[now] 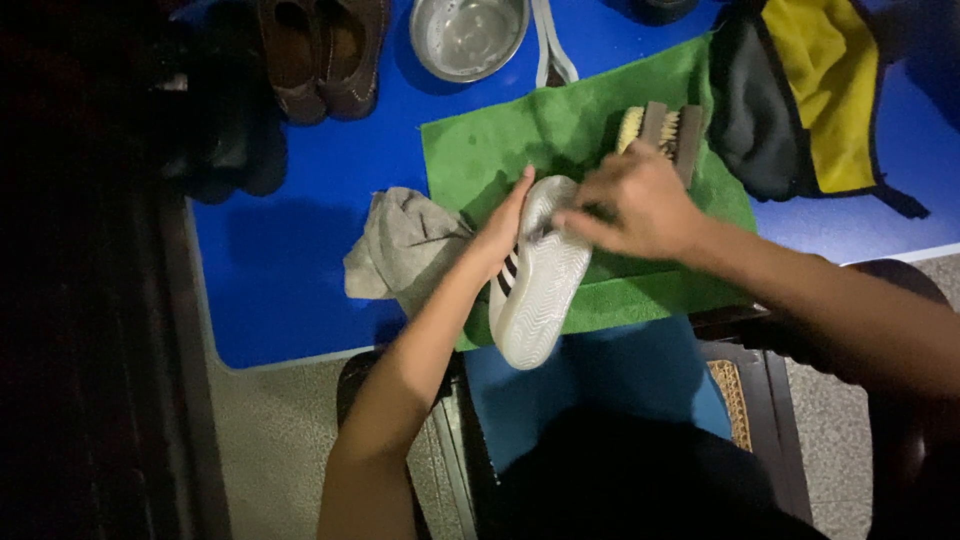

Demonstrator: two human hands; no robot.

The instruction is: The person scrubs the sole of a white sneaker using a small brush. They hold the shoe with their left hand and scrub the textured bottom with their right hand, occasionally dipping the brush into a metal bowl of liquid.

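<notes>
Head view: I see a white sneaker (540, 275) turned sole-up on a green towel (560, 140) at the centre of the blue counter (290, 260). The left hand (503, 232) is clamped on the shoe's striped side, fingers wrapped along its edge. The right hand (630, 205) has its fingers pinched together at the toe end of the sole, though I cannot tell what, if anything, they grip. The sole looks pale and fairly clean, but in this dim light I cannot judge how much of it is done. At 9 o'clock of the shoe lies a crumpled grey cloth (400, 250); at 1 o'clock, a bristle brush (662, 130) lies unused. At 12 o'clock a metal bowl (468, 35) shows no clear contents. Brown shoes (322, 55) wait at 11 o'clock, a yellow-and-black bag (800, 100) at 2 o'clock.
</notes>
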